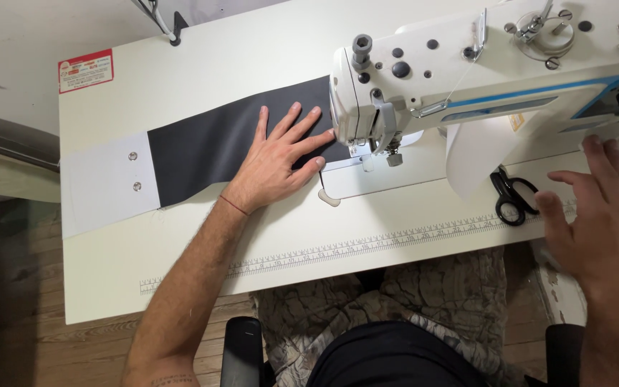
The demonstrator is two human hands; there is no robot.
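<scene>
Dark grey fabric strip [216, 140] lies flat across the sewing table [202, 236], joined to a white panel [102, 183] with two snaps. Left hand [281, 161] flat on it, fingers spread wide — tips at the sewing machine [424, 79]. Right hand [600, 215] open, holding nothing, hovers beside black scissors [511, 197]; bare tabletop toward the near edge.

My left hand [281, 154] flat, fingers spread, pressing dark grey fabric [216, 147] on white sewing table [180, 244], fingertips just beside sewing machine [467, 79] needle area. Fabric joins white piece with two metal snaps [102, 183] at table's left edge. My right hand [596, 222] open, hovering near right edge, just beside black scissors [511, 195]. Printed ruler strip [338, 251] along near edge.
</scene>
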